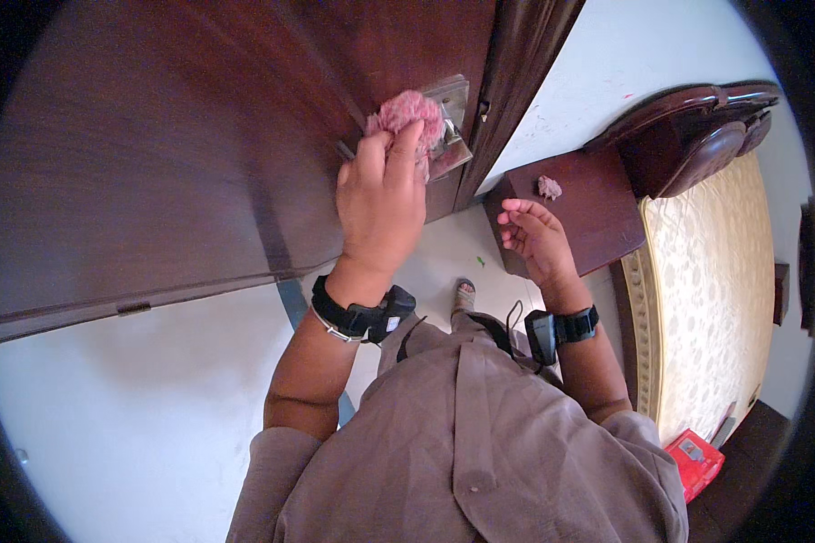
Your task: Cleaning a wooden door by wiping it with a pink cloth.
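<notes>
My left hand (382,195) is closed on a fluffy pink cloth (406,112). It presses the cloth against the dark brown wooden door (199,136), over the lock and handle. A shiny metal lock plate (450,159) shows beside the cloth, and a short end of the handle (344,150) sticks out to the left of my fingers. The rest of the handle is hidden. My right hand (539,240) hovers in the air to the right, its fingers loosely bent and apart with nothing visible in them.
A dark wooden bedside table (598,195) carries a small crumpled greyish-pink cloth (549,187). Beyond it stand a bed with a cream patterned mattress (706,290) and a dark padded headboard (697,136). A red package (695,463) lies lower right. The door frame (516,81) borders a white wall.
</notes>
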`<control>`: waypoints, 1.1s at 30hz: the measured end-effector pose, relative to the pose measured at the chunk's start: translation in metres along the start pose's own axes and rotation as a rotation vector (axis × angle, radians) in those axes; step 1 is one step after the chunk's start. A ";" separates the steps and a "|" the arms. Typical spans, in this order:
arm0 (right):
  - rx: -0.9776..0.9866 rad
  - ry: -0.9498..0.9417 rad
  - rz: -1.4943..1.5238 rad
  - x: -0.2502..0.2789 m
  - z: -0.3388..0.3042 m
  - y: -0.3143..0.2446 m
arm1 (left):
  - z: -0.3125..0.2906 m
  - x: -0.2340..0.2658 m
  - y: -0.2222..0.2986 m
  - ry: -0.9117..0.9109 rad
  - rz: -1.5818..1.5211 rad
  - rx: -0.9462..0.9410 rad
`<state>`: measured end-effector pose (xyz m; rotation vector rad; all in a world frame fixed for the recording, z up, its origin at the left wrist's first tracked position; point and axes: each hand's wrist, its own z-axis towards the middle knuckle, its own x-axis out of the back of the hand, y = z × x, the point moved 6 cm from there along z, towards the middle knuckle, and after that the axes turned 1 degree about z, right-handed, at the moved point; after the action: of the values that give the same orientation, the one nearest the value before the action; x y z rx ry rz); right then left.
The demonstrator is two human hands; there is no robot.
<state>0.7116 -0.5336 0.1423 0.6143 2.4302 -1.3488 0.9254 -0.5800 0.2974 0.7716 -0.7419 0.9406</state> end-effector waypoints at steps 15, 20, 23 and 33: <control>0.003 -0.040 -0.014 0.002 -0.002 0.007 | -0.020 -0.018 -0.047 -0.297 -1.735 0.711; 0.001 -0.129 -0.043 -0.017 -0.005 0.001 | -0.052 -0.007 -0.051 -0.183 -2.132 0.880; -0.006 -0.179 -0.063 -0.024 -0.006 0.001 | -0.084 -0.008 -0.054 -0.152 -2.197 0.687; 0.004 -0.267 -0.297 -0.085 0.001 0.008 | -0.114 -0.027 -0.090 -0.004 -1.427 0.939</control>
<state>0.7889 -0.5498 0.1742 0.0640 2.3618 -1.4384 1.0186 -0.5308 0.1944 1.7499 0.4066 -0.1215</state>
